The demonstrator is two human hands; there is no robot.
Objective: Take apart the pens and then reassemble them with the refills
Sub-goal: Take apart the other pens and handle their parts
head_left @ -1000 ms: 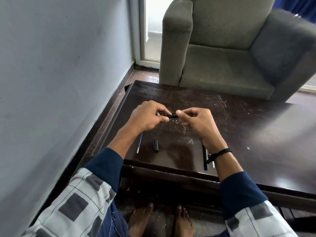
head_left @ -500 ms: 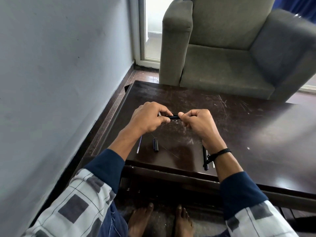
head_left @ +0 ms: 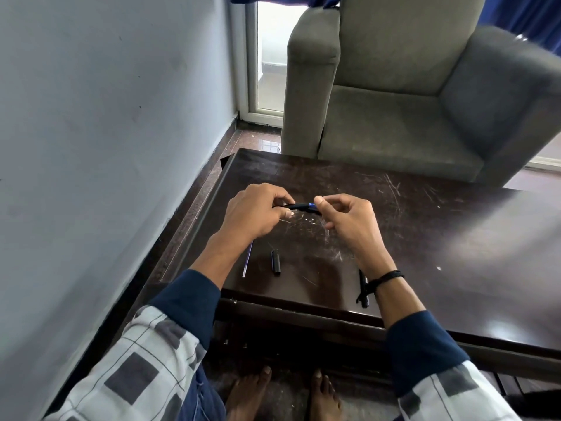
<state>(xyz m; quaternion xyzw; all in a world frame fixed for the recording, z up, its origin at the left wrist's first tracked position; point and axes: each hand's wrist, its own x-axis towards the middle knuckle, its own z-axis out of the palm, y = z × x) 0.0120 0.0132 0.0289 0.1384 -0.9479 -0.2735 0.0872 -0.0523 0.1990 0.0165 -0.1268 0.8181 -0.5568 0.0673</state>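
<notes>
1. Dark tabletop (head_left: 425,238) is carrying, near its front edge, a long black piece (head_left: 362,282) lying partly under the right wrist, with a short black piece (head_left: 275,262) and a refill (head_left: 247,262) lying side by side to the left.
2. Left hand (head_left: 252,211) and right hand (head_left: 349,220) are each pinching one end of a pen (head_left: 303,206), holding it level above the tabletop.
3. Armchair (head_left: 394,117) is standing beyond.

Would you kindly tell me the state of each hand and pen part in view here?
Left hand: pinches one end of the held pen.
Right hand: pinches its other end.
Held pen: off the table, roughly level between the hands, blue showing.
Refill: loose, lying on the table.
Black pen piece: loose, beside the refill, not touching.
Second black pen: lying at the near edge, partly hidden by the right wrist.
</notes>
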